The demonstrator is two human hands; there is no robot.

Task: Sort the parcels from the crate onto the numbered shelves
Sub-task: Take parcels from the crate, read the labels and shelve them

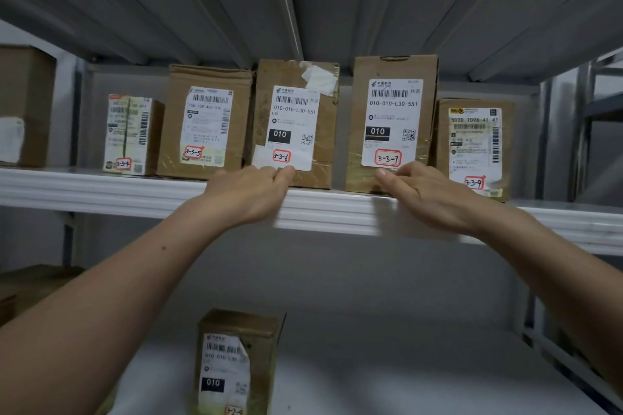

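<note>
Cardboard boxes stood in a row on the shelf (101,185), each upright with its long axis vertical and its label facing me. Box 3-3-6 (293,118) and box 3-3-7 (392,118) sat mid-row at the front edge, a narrow gap between them. Box 3-3-5 (205,125) pressed against the first on its left, and box 3-3-9 (475,145) stood just beside the second on its right.

My left hand (247,195) was at the foot of box 3-3-6. Its fingers were curled, and the thumb tip touched the lower edge of the label. I could not tell whether that grip really held the box or only rested against it.

My right hand (424,195) was at the lower right corner of box 3-3-7. The thumb lay on the front face under the label and the fingers were curled at the corner, a closed grip on the box.
</note>
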